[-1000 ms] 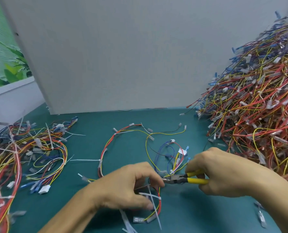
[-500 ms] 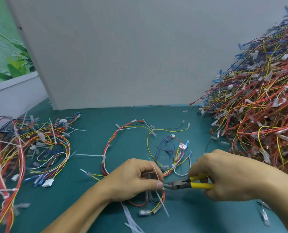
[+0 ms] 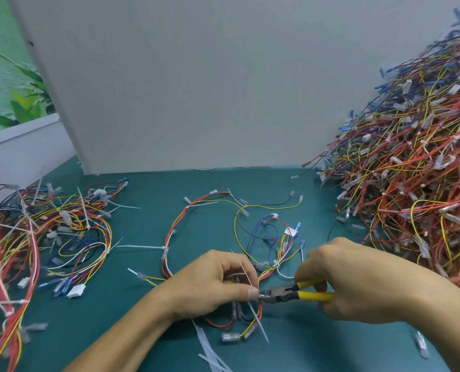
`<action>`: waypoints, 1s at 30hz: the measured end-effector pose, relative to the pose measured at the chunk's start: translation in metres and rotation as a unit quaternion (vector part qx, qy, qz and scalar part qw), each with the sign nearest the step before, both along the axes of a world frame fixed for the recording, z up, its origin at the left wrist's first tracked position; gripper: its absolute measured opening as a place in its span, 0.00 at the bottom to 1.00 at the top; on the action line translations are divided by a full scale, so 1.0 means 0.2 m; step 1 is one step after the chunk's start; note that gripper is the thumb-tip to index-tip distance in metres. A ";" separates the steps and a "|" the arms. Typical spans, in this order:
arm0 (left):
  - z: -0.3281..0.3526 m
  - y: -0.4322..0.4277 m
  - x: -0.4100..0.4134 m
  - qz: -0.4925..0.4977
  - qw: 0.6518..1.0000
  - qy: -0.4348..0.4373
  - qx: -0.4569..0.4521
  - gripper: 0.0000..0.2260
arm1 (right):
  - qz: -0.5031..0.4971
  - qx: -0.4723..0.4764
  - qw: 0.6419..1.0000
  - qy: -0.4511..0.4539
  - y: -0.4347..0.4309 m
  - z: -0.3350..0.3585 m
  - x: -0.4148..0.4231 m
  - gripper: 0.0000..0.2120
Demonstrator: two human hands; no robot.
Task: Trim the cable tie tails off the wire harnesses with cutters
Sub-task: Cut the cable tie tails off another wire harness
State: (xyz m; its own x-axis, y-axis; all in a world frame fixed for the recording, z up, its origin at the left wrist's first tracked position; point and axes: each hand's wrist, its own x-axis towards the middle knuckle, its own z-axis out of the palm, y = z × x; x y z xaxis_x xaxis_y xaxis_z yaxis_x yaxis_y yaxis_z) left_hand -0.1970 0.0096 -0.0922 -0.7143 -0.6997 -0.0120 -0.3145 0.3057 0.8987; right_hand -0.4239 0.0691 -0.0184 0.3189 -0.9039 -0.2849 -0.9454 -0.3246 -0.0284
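Note:
A wire harness (image 3: pixel 169 237) of red, yellow and blue wires lies looped on the green table (image 3: pixel 148 291). My left hand (image 3: pixel 212 285) pinches part of it near the front, thumb tip beside a white cable tie tail (image 3: pixel 243 269) that sticks up and back. Another tail (image 3: pixel 258 323) hangs below the hand. My right hand (image 3: pixel 357 285) grips yellow-handled cutters (image 3: pixel 301 291), whose dark jaws point left and meet the harness at my left thumb. A further tail (image 3: pixel 140 246) juts left from the loop.
A large heap of harnesses (image 3: pixel 411 170) fills the right side. A smaller pile of harnesses (image 3: pixel 35 237) lies at the left. Cut white tie tails (image 3: pixel 210 350) lie on the mat by my left forearm. A grey board (image 3: pixel 183 89) stands behind.
The view has shifted a little. My left hand turned the harness, so a tie tail now stands up past the fingers. The cutter jaws stay at my left thumb.

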 end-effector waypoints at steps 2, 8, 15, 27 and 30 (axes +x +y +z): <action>0.00 0.00 0.00 0.002 1.000 0.004 0.001 0.01 | 0.002 -0.002 1.000 0.001 0.00 0.00 0.00 0.04; 0.01 0.00 -0.01 0.014 1.000 -0.009 -0.010 0.06 | 0.012 -0.014 1.000 0.015 0.00 -0.02 0.00 0.03; 0.01 0.01 -0.03 0.028 0.999 -0.026 -0.016 0.08 | 0.027 -0.042 0.998 0.042 -0.01 -0.03 0.01 0.04; 0.01 0.01 -0.04 0.042 0.998 -0.042 -0.037 0.09 | 0.017 -0.047 0.998 0.032 -0.01 -0.03 0.02 0.06; 0.00 0.01 -0.04 0.065 0.998 -0.019 -0.001 0.09 | 0.012 -0.045 0.999 0.018 -0.02 -0.05 0.02 0.06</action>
State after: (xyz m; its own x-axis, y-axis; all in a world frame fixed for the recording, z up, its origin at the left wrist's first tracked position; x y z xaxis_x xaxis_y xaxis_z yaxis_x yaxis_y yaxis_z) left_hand -0.2052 0.0115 -0.0917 -0.6173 -0.7859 -0.0352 -0.3847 0.2625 0.8849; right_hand -0.4209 0.0653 -0.0278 0.3309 -0.9189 -0.2147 -0.9375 -0.3461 0.0365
